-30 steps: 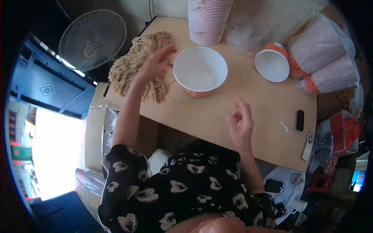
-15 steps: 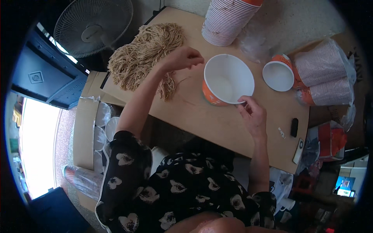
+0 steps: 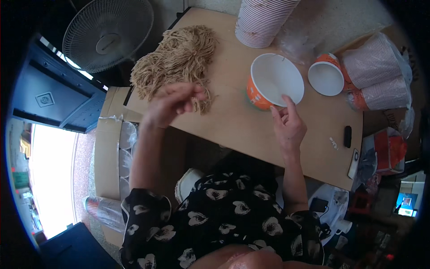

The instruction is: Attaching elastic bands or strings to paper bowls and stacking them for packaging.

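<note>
A large paper bucket (image 3: 257, 96), white inside and orange outside, stands tilted on the table. My right hand (image 3: 290, 127) has its near rim between thumb and forefinger, the forefinger reaching over the inside. To the left, my left hand (image 3: 172, 105) is raised near the table's front edge, blurred by motion with its fingers bent; whether anything thin is in them I cannot make out. Just beyond it lies a heap of beige twisted cords (image 3: 179, 56), some strands trailing toward me. A smaller orange-and-white paper tub (image 3: 326, 80) lies on its side right of the bucket.
A tall stack of white paper buckets (image 3: 264, 20) stands at the back. Bagged stacks of tubs (image 3: 380, 67) lie at the right. Near the table's right edge are a black object (image 3: 347, 136), white bits (image 3: 333, 143) and a pale handheld device (image 3: 353, 163). A fan (image 3: 107, 40) stands far left.
My left hand has moved away from the bucket, toward me and to the left. The bucket sits slightly farther right and back in the picture, with my right hand still at its rim.
</note>
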The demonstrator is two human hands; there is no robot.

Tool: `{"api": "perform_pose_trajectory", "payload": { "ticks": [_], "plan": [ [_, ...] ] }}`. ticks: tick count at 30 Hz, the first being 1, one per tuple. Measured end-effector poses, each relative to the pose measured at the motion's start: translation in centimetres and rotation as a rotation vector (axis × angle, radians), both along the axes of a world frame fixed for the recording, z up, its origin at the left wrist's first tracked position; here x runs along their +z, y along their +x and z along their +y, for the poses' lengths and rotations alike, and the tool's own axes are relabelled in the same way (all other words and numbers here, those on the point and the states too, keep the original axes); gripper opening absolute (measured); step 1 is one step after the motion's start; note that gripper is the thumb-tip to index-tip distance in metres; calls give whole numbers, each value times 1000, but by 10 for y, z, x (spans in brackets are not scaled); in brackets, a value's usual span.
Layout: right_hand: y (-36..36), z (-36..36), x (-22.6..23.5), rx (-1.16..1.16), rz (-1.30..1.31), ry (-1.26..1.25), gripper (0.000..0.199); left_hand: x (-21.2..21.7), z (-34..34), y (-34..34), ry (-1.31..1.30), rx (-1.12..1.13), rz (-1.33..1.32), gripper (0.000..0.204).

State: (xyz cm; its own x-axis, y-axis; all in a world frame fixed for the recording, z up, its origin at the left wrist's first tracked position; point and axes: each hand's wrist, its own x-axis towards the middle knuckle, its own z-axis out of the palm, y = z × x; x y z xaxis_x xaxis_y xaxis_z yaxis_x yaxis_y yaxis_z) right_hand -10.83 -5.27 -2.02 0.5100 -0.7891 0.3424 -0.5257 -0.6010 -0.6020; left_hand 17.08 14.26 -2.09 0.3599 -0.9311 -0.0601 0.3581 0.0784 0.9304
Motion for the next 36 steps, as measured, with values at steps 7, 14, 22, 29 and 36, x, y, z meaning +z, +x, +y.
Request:
{"api": "perform_pose_trajectory", "payload": {
  "ticks": [7, 14, 22, 29, 36],
  "plan": [
    [20, 45, 4, 377, -428, 449, 23, -11, -31, -65, -212, -176, 632, 36],
    [36, 58, -10, 491, -646, 1030, 44, -17, -42, -92, -360, -296, 929, 32],
    [17, 51, -22, 484, -627, 1154, 53, -3, -48, -121, -137, -156, 400, 41],
    [3, 38, -31, 549, -734, 1292, 55, -8, -63, -125, -55, -123, 350, 44],
    [-6, 38, -29, 467, -776, 1333, 29, -5, -73, -130, -100, -121, 529, 38]
  ]
}}
